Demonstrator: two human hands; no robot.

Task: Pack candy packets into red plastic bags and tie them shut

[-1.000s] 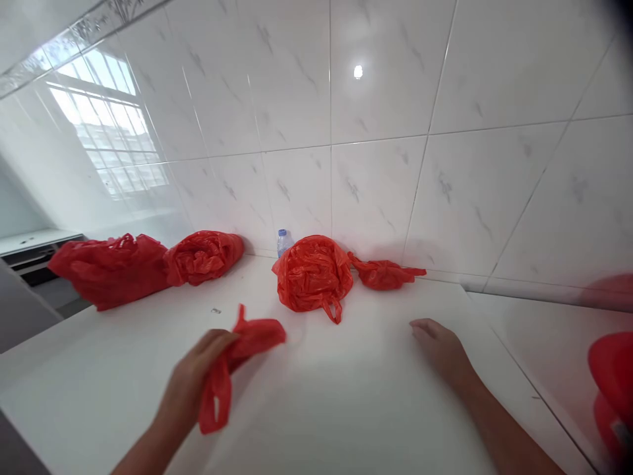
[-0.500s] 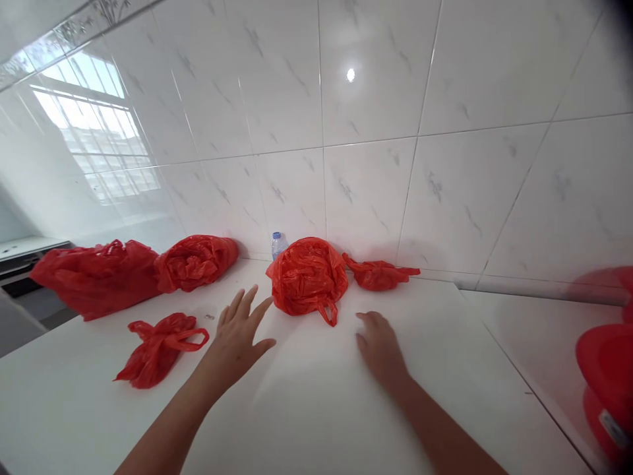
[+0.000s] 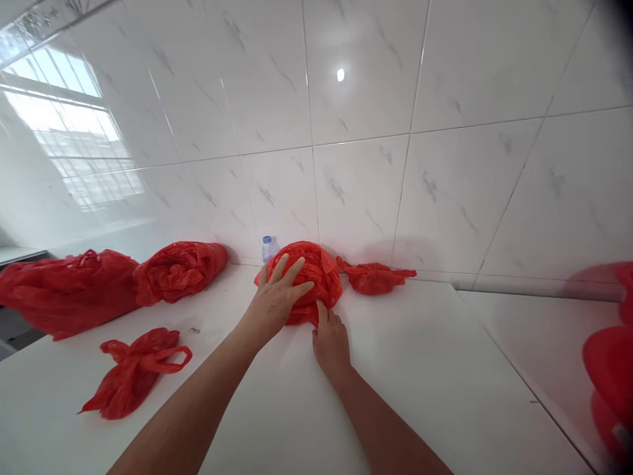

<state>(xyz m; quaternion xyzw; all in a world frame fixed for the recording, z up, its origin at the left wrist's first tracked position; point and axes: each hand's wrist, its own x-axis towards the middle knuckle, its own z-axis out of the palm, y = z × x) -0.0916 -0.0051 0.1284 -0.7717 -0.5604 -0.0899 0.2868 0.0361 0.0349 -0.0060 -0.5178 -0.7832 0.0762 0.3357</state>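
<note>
A bunched red plastic bag (image 3: 324, 267) sits on the white tabletop against the tiled wall, its mouth gathered into folds. My left hand (image 3: 277, 297) lies over the bag's left front with fingers spread, covering part of it. At the bag's front edge, my right hand (image 3: 331, 336) has its thumb and fingers closed on the plastic near the loose handle. The exact pinch is partly hidden behind the fingers. Close by on the right lies a smaller knotted red bag (image 3: 376, 278). Behind the left side stands a clear bottle with a blue cap (image 3: 268, 249).
Two fuller red bags, one rolled open (image 3: 180, 270) and one wide (image 3: 64, 290), stand at the left. Nearer the front left lies a tied red bag (image 3: 136, 373). Red plastic objects (image 3: 610, 363) are at the right edge, beyond the tabletop's side edge.
Both hands have moved in to the middle red bag. My left hand now rests on it, and my right hand has closed at its front. The view has shifted slightly right.
</note>
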